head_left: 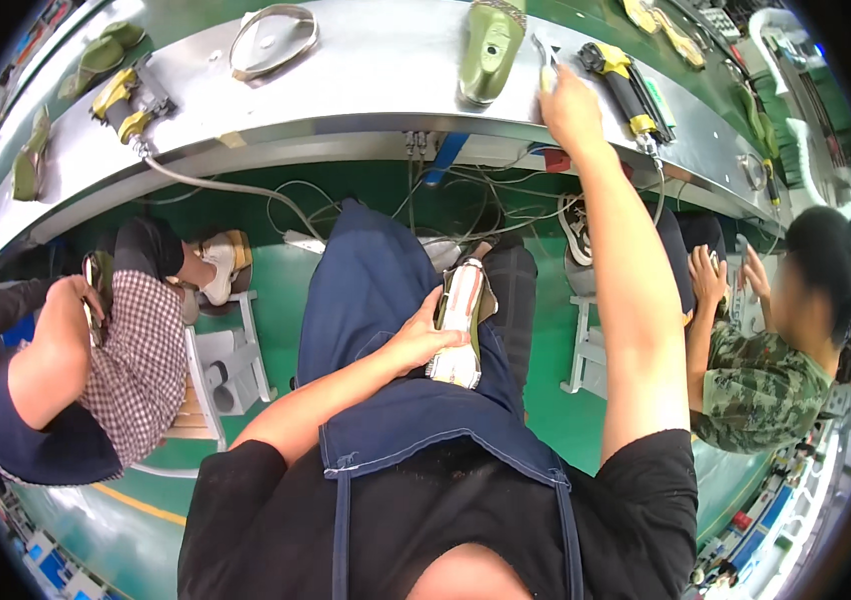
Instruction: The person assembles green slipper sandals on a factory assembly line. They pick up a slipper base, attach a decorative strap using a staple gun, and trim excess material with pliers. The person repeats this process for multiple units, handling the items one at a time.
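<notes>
On my lap, sole side up, rests a lasted shoe upper [462, 305] with a pale underside and green sides. My left hand [424, 338] is closed around it, the thumb lying across the underside. My right arm stretches forward to the metal bench. There my right hand [573, 108] is closed at the yellow handle of a pair of pliers [544, 58], whose metal head points away from me. Just left of the pliers a green shoe last [493, 52] lies on the bench. A yellow-and-black staple gun [628, 92] lies to the right of my hand.
Another yellow-and-black air tool [126, 105] and a loop-shaped band [274, 42] lie on the bench [366, 70]. Hoses and cables [276, 195] hang beneath. Co-workers sit close on both sides, one in checked cloth [136, 350], one in a camouflage shirt [771, 385].
</notes>
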Demonstrator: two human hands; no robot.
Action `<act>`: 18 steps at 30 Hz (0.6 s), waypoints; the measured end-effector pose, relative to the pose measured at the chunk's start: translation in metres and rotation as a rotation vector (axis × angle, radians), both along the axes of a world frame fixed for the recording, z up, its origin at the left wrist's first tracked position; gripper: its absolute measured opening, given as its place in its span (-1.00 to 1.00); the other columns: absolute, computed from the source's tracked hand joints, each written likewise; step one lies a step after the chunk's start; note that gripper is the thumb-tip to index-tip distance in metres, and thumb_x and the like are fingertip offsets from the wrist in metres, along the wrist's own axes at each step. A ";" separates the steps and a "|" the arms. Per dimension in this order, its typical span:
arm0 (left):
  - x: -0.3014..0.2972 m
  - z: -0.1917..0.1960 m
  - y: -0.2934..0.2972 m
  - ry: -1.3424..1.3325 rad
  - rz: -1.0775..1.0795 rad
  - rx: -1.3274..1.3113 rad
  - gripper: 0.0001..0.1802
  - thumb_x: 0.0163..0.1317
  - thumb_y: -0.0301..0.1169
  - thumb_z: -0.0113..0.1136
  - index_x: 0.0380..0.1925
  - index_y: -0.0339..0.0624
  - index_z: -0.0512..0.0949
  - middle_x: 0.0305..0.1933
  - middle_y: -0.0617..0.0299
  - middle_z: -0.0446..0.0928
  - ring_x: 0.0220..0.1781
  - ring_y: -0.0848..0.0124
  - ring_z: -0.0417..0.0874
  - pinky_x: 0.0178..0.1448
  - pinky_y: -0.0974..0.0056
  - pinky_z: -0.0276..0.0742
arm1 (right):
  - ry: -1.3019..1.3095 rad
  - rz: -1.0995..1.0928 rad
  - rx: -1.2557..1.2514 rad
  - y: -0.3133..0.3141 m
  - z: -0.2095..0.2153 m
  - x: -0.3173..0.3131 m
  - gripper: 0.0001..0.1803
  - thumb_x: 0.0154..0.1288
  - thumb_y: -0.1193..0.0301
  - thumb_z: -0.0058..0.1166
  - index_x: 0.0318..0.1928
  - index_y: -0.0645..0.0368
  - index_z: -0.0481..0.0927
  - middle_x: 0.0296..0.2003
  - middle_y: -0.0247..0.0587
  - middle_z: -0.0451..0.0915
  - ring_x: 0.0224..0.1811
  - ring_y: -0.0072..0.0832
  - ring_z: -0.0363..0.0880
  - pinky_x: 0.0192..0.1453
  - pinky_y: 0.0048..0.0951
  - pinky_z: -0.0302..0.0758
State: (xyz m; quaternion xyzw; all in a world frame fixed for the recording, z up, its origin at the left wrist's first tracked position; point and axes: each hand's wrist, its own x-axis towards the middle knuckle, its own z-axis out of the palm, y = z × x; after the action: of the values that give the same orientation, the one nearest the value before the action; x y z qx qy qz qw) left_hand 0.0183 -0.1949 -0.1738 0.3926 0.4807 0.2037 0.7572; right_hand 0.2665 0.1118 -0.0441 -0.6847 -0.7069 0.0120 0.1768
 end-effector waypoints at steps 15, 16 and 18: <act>-0.002 0.022 0.007 0.039 -0.078 0.070 0.35 0.09 -0.04 0.48 0.68 -0.42 -0.14 0.60 -0.34 0.27 0.64 0.02 0.35 0.64 0.22 0.24 | 0.523 0.094 -0.361 -0.190 0.016 0.021 -0.76 0.59 0.32 0.07 0.03 0.24 0.54 -0.35 -0.23 0.63 -0.32 -0.45 0.61 -0.19 -0.33 0.54; 0.000 0.019 0.007 0.038 -0.074 0.080 0.35 0.08 -0.04 0.48 0.67 -0.42 -0.14 0.59 -0.35 0.29 0.63 0.02 0.37 0.63 0.22 0.26 | 0.638 0.105 -0.433 -0.207 0.013 0.014 -0.80 0.63 0.33 0.02 0.01 0.21 0.53 -0.37 -0.35 0.58 -0.37 -0.57 0.54 -0.26 -0.45 0.49; 0.002 0.011 0.004 0.044 -0.060 0.109 0.35 0.08 -0.04 0.48 0.67 -0.43 -0.14 0.57 -0.35 0.31 0.61 0.01 0.39 0.62 0.22 0.28 | 0.638 0.109 -0.813 -0.227 0.032 -0.011 -0.83 0.63 0.40 0.01 0.06 0.23 0.49 -0.38 -0.31 0.61 -0.40 -0.55 0.59 -0.32 -0.42 0.53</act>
State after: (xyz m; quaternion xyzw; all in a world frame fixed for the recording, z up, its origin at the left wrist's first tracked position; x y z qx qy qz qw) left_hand 0.0198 -0.1905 -0.1628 0.4517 0.4736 0.1981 0.7297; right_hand 0.2555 -0.1147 -0.0119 -0.6226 -0.5908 0.5028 0.1023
